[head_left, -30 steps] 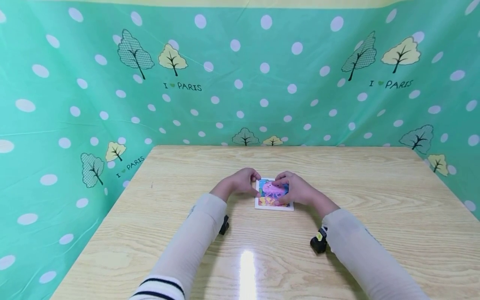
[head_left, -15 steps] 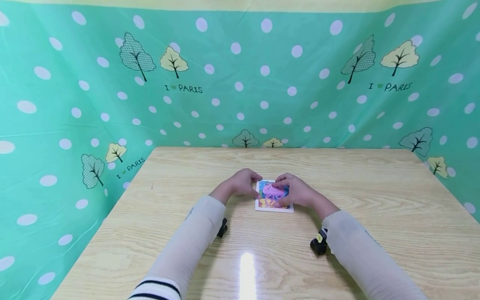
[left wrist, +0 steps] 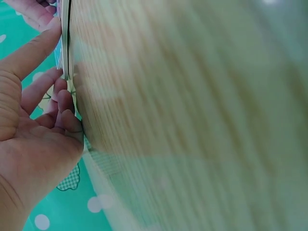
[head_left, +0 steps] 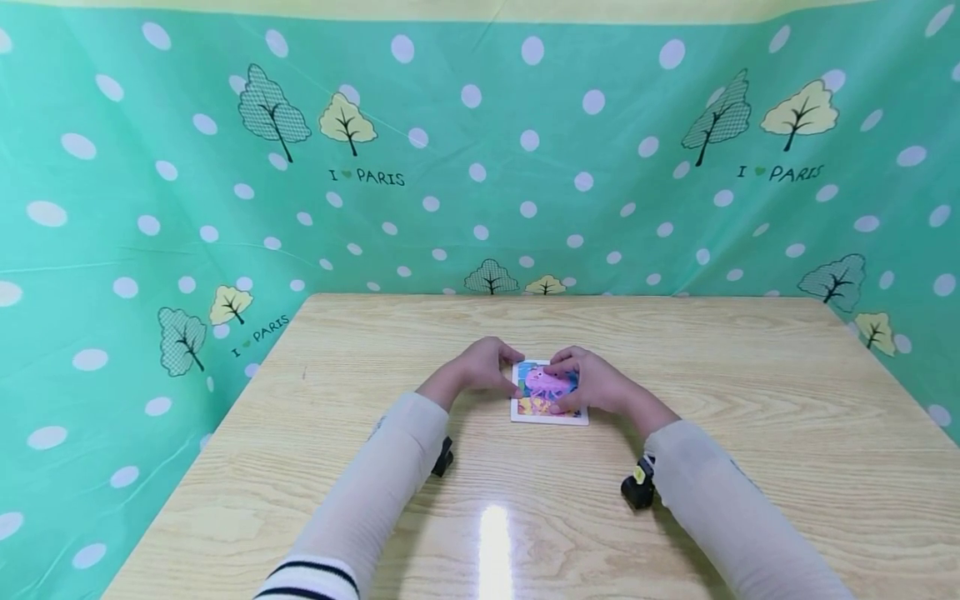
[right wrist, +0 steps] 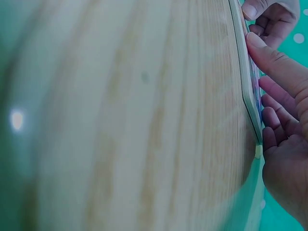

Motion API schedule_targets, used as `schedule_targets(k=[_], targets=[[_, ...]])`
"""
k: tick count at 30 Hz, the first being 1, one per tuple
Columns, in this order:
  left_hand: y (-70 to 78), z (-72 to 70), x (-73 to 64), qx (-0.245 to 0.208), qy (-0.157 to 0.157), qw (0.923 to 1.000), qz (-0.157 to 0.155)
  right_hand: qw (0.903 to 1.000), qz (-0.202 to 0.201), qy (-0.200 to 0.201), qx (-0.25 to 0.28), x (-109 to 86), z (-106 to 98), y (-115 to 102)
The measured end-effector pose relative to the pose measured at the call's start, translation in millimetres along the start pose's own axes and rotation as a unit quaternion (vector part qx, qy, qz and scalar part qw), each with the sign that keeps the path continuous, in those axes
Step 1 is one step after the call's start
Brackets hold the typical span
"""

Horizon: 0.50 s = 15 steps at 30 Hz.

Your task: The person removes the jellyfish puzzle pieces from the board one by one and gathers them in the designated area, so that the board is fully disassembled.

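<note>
One board (head_left: 534, 403): lying on the table (head_left: 735, 400), between the two hands, its near rim (head_left: 551, 419) uncovered.
Left hand (head_left: 486, 364): half closed, thumb and fingers set apart, holding the board's left edge and far-left corner.
Right hand (head_left: 598, 383): fingers bent, thumb and fingertips spread over the pink figure (head_left: 542, 382); whether they pinch anything loose, I cannot tell.
Left edge: best held steady, I judge, against sliding.
Printed face: light, even, downward pressure seems wise.
Near rim: a useful guide for squareness.
</note>
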<state>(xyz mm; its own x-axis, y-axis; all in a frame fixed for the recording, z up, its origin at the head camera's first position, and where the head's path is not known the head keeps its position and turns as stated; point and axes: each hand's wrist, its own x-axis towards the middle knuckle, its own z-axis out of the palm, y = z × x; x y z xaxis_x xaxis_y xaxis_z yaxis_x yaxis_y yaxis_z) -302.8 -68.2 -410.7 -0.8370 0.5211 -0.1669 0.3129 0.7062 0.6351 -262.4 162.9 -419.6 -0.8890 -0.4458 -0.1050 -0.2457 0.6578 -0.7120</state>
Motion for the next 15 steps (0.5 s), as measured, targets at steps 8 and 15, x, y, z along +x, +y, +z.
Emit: schedule_targets(k=[8, 15], targets=[[-0.5, 0.6, -1.3, -0.032, 0.017, 0.9993, -0.003, 1.0000, -0.001, 0.002, 0.003, 0.4, 0.4, 1.2], [-1.3, 0.8, -3.5, -0.119, 0.025, 0.9926, -0.001, 0.9999, 0.005, 0.004, 0.008, 0.8, 0.7, 1.8]])
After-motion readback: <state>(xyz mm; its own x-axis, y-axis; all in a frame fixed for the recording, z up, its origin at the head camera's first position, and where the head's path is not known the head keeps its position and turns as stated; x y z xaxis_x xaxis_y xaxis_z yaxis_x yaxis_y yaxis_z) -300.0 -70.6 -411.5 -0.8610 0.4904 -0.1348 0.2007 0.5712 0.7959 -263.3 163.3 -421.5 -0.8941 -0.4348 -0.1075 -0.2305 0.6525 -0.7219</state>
